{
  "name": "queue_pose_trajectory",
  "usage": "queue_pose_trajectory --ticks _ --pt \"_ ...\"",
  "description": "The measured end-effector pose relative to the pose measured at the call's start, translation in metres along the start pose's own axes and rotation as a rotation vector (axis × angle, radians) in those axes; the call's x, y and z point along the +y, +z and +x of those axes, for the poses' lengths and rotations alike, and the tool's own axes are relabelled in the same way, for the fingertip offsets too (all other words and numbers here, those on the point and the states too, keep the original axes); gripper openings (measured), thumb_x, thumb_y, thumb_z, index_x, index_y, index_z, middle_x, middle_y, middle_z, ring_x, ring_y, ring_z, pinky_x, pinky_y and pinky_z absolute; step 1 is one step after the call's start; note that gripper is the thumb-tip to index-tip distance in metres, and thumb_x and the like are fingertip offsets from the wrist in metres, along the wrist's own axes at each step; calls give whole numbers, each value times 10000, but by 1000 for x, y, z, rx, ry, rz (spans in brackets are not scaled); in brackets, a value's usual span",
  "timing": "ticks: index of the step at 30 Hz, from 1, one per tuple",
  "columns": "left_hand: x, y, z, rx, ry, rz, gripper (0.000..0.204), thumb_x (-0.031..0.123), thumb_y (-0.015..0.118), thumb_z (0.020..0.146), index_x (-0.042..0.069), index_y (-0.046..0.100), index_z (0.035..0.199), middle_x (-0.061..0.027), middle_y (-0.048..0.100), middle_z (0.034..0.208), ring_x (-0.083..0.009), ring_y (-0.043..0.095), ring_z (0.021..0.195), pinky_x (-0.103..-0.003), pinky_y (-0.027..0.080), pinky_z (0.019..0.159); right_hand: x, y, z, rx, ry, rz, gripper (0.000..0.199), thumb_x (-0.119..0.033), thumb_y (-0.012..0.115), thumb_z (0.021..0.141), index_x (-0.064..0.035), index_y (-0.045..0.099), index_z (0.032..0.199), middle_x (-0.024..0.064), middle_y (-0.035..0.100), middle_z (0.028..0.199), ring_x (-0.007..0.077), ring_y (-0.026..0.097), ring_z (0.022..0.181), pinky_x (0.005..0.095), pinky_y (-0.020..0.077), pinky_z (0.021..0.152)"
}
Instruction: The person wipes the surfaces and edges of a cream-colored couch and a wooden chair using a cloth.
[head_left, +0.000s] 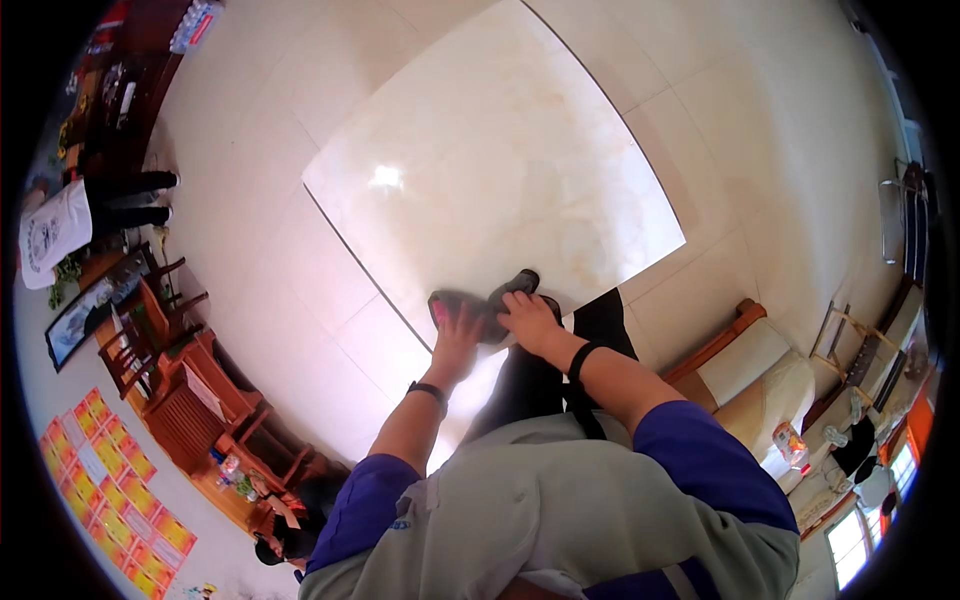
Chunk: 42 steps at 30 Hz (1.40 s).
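- Left hand (457,335): palm down over left part of dark, rounded, shoe-like item (518,284), fingers spread on it; can't tell if it grips or just presses.
- Right hand (530,318): just beside left one, fingers bent onto right part of same item; grip firmness can't be told, fingertips partly hidden.
- Shoe-like item: at near edge of large pale, glossy, marble-look tabletop (480,180), close in front of body; small pink patch beside left fingers. One piece or two, unclear.
- Tabletop: dark thin line along its side edges, bright light reflection left of middle.
- Black wristband (428,396) on left wrist, second black band (581,360) on right wrist.
- Wearer: grey shirt (540,490) with purple sleeves, black trousers (602,325) showing past near edge of tabletop.
- Floor (240,200): pale large tiles around tabletop.
- Left side: reddish-brown wooden chair (185,400), dark framed picture (80,325), wall sheets in red and yellow (115,490).
- Person in white top and dark trousers (60,235) upper left; another person in dark clothes (300,535) lower left, mostly cut off by wearer's sleeve.
- Right side: wooden sofa with beige cushions (745,365), clear plastic container with red-orange parts (790,445) near it.
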<state>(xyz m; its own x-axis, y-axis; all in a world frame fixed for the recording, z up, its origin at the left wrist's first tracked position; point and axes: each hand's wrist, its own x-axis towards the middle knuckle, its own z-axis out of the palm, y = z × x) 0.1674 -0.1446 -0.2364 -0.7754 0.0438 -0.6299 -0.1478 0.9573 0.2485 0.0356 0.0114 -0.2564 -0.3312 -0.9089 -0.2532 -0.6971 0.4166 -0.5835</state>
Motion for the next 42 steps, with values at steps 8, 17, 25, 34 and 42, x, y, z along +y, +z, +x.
queue_pose_trajectory --ticks 8,17,25,34,42 --pt "70 -70 119 270 160 -76 599 108 497 781 185 358 1359 -208 182 1440 -498 214 1265 -551 235 1026 101 -104 -15 158 442 -57 206 -158 530 797 -107 599 984 154 522 962 332 528 926 394 441 775" --pt "58 -82 141 330 167 -104 604 95 504 766 170 372 1351 -181 213 1440 -434 264 1267 -489 240 1047 95 -87 1 249 672 -251 290 -91 474 800 -164 556 1069 141 461 998 320 467 974 416 449 752" --pt "9 12 -7 208 -220 -143 674 229 578 771 146 304 1381 -225 152 1448 -523 296 1199 -521 243 1028 -14 -17 16 69 87 -234 313 -176 481 794 -133 557 1095 117 470 1125 287 446 1092 440 373 911" --pt "13 -37 48 272 -256 -155 636 300 586 791 232 331 1369 -187 131 1465 -500 243 1249 -628 184 991 25 -52 18 35 94 -228 424 -188 496 810 -141 500 1232 129 322 1389 272 289 1303 485 241 1038" --pt "-5 -150 183 260 -274 -117 667 322 582 810 295 261 1394 -145 60 1484 -490 174 1286 -637 224 975 120 -138 126 252 192 -287 455 -167 513 811 -194 485 1264 132 277 1419 277 270 1314 488 242 1033"
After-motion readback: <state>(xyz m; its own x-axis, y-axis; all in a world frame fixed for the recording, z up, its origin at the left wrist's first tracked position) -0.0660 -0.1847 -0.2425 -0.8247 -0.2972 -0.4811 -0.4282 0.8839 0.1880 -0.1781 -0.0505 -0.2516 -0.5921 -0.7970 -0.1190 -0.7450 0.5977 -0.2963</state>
